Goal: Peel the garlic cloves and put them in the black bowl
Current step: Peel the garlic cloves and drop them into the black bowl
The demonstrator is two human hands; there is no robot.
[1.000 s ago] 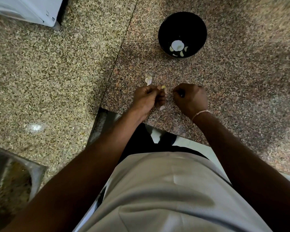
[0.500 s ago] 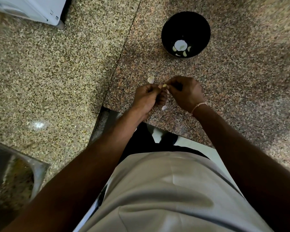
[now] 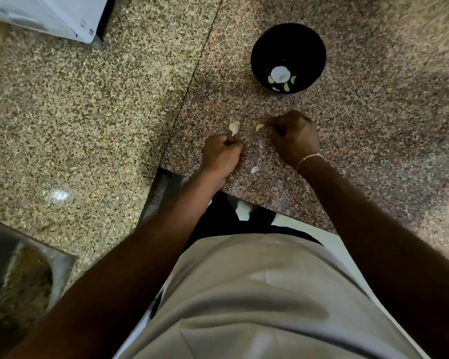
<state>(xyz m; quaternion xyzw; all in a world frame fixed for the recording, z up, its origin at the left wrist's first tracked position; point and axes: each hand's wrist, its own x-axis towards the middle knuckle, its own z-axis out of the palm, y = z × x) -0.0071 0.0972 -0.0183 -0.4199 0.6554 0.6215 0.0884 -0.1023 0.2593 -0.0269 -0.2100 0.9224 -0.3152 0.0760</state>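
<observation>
Currently my right grip (image 3: 292, 137) pinches a peeled clove (image 3: 259, 127); my left grip (image 3: 222, 154) pinches an unpeeled clove (image 3: 234, 128). Risk: slick clove slips short of the black bowl (image 3: 288, 35) ahead.

A speckled granite countertop (image 3: 88, 125) fills the view — a white plastic appliance (image 3: 49, 16) stands at its far left corner, a steel sink basin (image 3: 16, 275) sits near left.

Right hand (image 3: 293, 139) pinches peeled clove (image 3: 259, 126). Left hand (image 3: 222, 152) curled beside unpeeled clove (image 3: 234, 128) on granite counter (image 3: 373, 125). Black bowl (image 3: 288, 37) holds peeled cloves (image 3: 287, 86).
</observation>
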